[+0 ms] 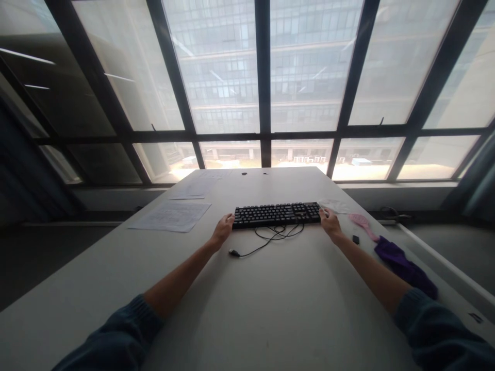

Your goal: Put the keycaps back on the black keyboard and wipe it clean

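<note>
A black computer keyboard [276, 215] spans the space between my two hands over the white table. Its left end is gripped by my left hand [223, 229], fingers closed around the edge. On the opposite end, my right hand [329, 221] is closed too, thumb on top. From beneath the keyboard comes a thin black cable [270, 237], loosely looped on the table. The cable ends in a USB plug [234, 253] lying near my left wrist. Whether the keyboard touches the table or is slightly raised, I cannot tell.
Printed paper sheets [170, 216] lie to the left. On the right are a pink hairbrush [361, 223], a small black object [356, 239], a purple cloth [406, 265] and clear plastic [335, 206]. The white table [266, 304] reaches toward large windows [224, 72].
</note>
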A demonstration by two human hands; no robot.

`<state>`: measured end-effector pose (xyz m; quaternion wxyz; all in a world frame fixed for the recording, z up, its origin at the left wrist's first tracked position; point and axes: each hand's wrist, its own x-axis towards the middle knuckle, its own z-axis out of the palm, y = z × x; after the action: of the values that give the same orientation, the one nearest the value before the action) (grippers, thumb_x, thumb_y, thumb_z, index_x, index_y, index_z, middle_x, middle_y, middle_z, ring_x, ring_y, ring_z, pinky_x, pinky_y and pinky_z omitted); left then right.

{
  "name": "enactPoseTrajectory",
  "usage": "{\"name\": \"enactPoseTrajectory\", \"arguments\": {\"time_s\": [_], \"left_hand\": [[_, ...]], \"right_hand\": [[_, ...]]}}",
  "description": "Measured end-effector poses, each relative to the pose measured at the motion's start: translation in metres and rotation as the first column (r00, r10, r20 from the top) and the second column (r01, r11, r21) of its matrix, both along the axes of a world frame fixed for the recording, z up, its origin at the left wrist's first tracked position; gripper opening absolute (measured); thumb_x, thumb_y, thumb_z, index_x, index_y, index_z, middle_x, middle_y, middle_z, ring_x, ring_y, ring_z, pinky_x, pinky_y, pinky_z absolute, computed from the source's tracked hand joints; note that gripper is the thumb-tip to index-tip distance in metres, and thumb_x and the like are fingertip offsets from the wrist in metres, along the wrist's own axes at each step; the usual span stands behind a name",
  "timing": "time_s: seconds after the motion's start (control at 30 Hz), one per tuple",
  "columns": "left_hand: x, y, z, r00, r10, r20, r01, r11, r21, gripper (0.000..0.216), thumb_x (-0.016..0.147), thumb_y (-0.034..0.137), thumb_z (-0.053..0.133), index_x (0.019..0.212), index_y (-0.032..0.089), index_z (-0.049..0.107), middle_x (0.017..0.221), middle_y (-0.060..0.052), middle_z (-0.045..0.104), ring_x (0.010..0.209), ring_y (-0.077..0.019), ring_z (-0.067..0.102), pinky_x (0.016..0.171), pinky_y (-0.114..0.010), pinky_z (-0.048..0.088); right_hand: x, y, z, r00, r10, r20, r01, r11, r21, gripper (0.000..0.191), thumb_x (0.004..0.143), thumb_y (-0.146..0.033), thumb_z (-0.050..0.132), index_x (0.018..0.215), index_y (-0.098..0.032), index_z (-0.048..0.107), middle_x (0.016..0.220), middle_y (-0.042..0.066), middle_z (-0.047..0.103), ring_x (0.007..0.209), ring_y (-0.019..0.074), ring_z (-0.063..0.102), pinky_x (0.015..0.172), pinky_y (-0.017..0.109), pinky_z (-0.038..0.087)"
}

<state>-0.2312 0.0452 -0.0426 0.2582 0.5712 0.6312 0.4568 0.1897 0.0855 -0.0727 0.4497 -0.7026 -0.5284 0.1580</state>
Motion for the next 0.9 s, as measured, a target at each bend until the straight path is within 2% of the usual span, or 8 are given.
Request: {"name": "enactPoseTrajectory", "arguments": {"time_s": [0.2, 0.4, 0.47, 0.53, 0.63, 0.7, 0.77, 0.9], "left_hand": [[-0.013, -0.027, -0.001, 1.000, 0.008, -0.009, -0.008, 1.000, -0.007, 0.053, 0.092, 0.048, 0.047, 0.123, 0.008, 0.063, 0.124, -0.017, 0.069, 0.121, -0.0308, 0.061, 0.107, -0.042, 0.044], [-0.036, -0.070, -0.004, 1.000, -0.019, -0.009, 0.019, 0.998, -0.059, 0.055, 0.086, 0.044, 0.057, 0.130, 0.012, 0.059, 0.116, -0.015, 0.073, 0.111, -0.0293, 0.068, 0.097, -0.041, 0.053], [-0.041, -0.083, -0.004, 0.992, -0.021, -0.121, 0.019, 1.000, -0.017, 0.054, 0.084, 0.039, 0.059, 0.130, 0.012, 0.059, 0.124, -0.017, 0.070, 0.113, -0.0308, 0.066, 0.099, -0.044, 0.053], [-0.040, -0.095, -0.002, 0.940, -0.007, -0.342, 0.053, 0.991, 0.123, 0.053, 0.082, 0.034, 0.061, 0.130, 0.012, 0.060, 0.135, -0.019, 0.062, 0.123, -0.0342, 0.060, 0.105, -0.052, 0.048], [-0.020, -0.116, 0.005, 0.779, -0.108, -0.618, 0.324, 0.913, 0.248, 0.039, 0.088, 0.028, 0.059, 0.125, 0.017, 0.065, 0.139, -0.015, 0.060, 0.129, -0.0318, 0.054, 0.113, -0.053, 0.042], [0.002, -0.130, 0.007, 0.657, -0.313, -0.686, 0.539, 0.831, 0.138, 0.031, 0.096, 0.028, 0.054, 0.123, 0.021, 0.067, 0.129, -0.011, 0.066, 0.122, -0.0254, 0.059, 0.108, -0.044, 0.049], [0.022, -0.140, 0.007, 0.568, -0.398, -0.720, 0.634, 0.770, 0.075, 0.035, 0.097, 0.026, 0.054, 0.131, 0.023, 0.063, 0.134, -0.009, 0.064, 0.126, -0.0243, 0.057, 0.108, -0.042, 0.049], [0.036, -0.149, 0.000, 0.490, -0.424, -0.762, 0.678, 0.734, 0.028, 0.034, 0.099, 0.022, 0.054, 0.131, 0.025, 0.063, 0.135, -0.008, 0.064, 0.125, -0.0247, 0.058, 0.106, -0.041, 0.050]], "right_hand": [[-0.004, -0.037, -0.002, 1.000, 0.002, 0.013, -0.002, 1.000, -0.024, 0.054, 0.096, -0.054, 0.042, 0.126, -0.013, 0.063, 0.113, 0.018, 0.073, 0.100, 0.0283, 0.069, 0.089, 0.037, 0.051], [-0.002, -0.080, -0.005, 0.993, 0.070, 0.099, -0.062, 0.995, -0.083, 0.047, 0.094, -0.047, 0.048, 0.123, -0.013, 0.063, 0.103, 0.016, 0.072, 0.094, 0.0268, 0.068, 0.087, 0.037, 0.050], [0.002, -0.090, -0.005, 0.986, 0.099, 0.136, -0.087, 0.992, -0.094, 0.045, 0.092, -0.044, 0.052, 0.122, -0.012, 0.064, 0.105, 0.016, 0.070, 0.099, 0.0288, 0.065, 0.092, 0.040, 0.048], [0.003, -0.094, -0.004, 0.962, 0.115, 0.248, -0.101, 0.993, -0.066, 0.043, 0.090, -0.042, 0.055, 0.120, -0.013, 0.066, 0.115, 0.018, 0.066, 0.109, 0.0325, 0.060, 0.099, 0.045, 0.044], [-0.014, -0.092, 0.006, 0.864, 0.204, 0.459, -0.242, 0.970, 0.025, 0.039, 0.091, -0.038, 0.055, 0.120, -0.015, 0.067, 0.128, 0.018, 0.060, 0.119, 0.0342, 0.053, 0.105, 0.047, 0.040], [-0.039, -0.085, 0.018, 0.785, 0.348, 0.512, -0.419, 0.908, 0.025, 0.035, 0.093, -0.034, 0.053, 0.120, -0.016, 0.067, 0.127, 0.015, 0.062, 0.120, 0.0307, 0.053, 0.107, 0.044, 0.040], [-0.073, -0.076, 0.030, 0.685, 0.503, 0.527, -0.569, 0.821, -0.045, 0.039, 0.094, -0.035, 0.053, 0.127, -0.017, 0.064, 0.130, 0.015, 0.062, 0.123, 0.0289, 0.053, 0.111, 0.043, 0.038], [-0.136, -0.058, 0.050, 0.351, 0.760, 0.547, -0.752, 0.577, -0.318, 0.089, 0.077, -0.057, 0.076, 0.153, -0.027, 0.041, 0.162, 0.016, 0.032, 0.150, 0.0404, 0.023, 0.119, 0.060, 0.020]]}}
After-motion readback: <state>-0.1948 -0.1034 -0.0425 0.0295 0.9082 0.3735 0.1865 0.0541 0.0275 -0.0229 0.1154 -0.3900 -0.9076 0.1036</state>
